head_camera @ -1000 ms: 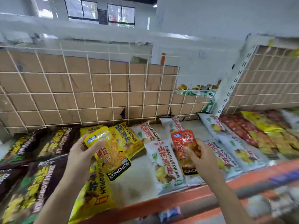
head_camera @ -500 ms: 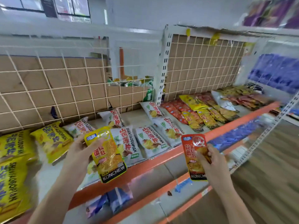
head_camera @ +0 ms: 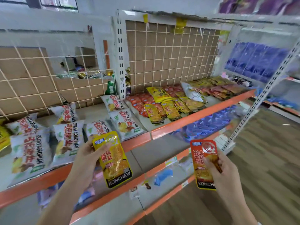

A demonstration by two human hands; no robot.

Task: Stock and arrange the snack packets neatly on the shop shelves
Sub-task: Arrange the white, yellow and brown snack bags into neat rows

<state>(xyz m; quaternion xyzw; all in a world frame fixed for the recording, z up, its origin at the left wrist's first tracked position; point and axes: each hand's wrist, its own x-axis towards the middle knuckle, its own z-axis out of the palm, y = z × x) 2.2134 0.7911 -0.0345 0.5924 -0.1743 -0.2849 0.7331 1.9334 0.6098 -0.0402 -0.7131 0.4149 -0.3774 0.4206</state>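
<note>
Two packets are in your hands, and neither is on the shelf (head_camera: 203,112) yet. That orange-lipped shelf is split by the white slotted upright (head_camera: 120,62). Left of the upright lie the big white packets (head_camera: 68,140), loosely laid and some overlapping. Right of the upright lie the small red packets (head_camera: 139,101), closest to it, with the small yellow packets (head_camera: 170,111) just beyond them in rough rows.

Both of your packets hang out in front of the lip and lower than it. The yellow packet (head_camera: 115,161) is roughly under the upright's foot, a little to its left. The red packet (head_camera: 201,161) is well to the right of the upright.

Your left hand (head_camera: 86,158) grips the yellow one by its left edge, thumb across the upper front and fingers behind. Your right hand (head_camera: 222,169) pinches the red one at its right edge, thumb on the front and the other fingers curled behind.

You look to be mid-carry. Both packets match the small stock right of the upright, so that is likely where they belong. The next move calls for lifting each over the lip, red to the reds and yellow to the yellows. Lay them flat, with the print turned the way their neighbours lie, and avoid nudging the rows askew.
</note>
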